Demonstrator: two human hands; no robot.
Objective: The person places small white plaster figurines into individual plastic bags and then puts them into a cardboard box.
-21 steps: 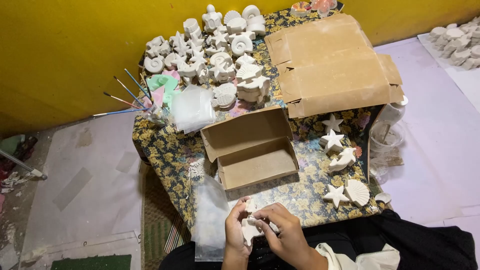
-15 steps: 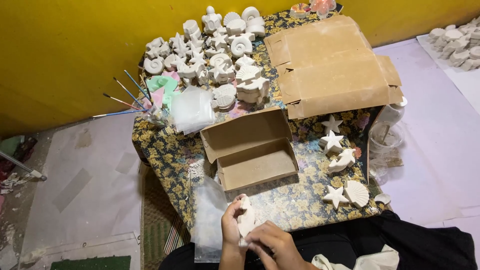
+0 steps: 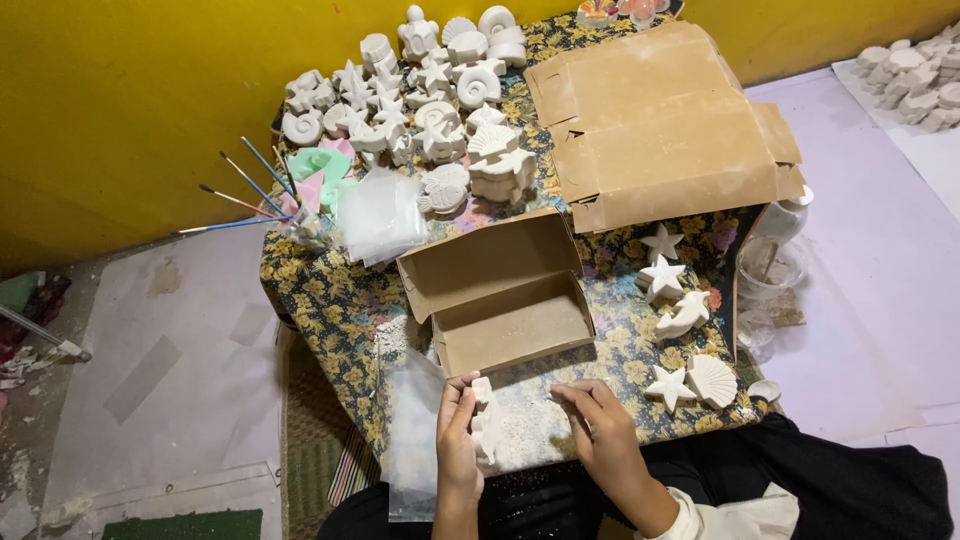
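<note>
Open box (image 3: 505,295) behind both hands

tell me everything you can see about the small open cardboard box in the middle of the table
The small brown cardboard box lies open near the middle of the floral-covered table, its lid flap tilted back toward the white plaster figures. It looks empty, with pale dust inside. It rests flat, just beyond the left hand and right hand; neither touches it. A clear plastic bag lies beyond its left corner.

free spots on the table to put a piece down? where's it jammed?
Bare cloth between the small open box and the table's left edge, below the plastic bags. Another dusty patch between the left hand and right hand. Crowded: plaster figures at the back, stars and shells on the right.
</note>
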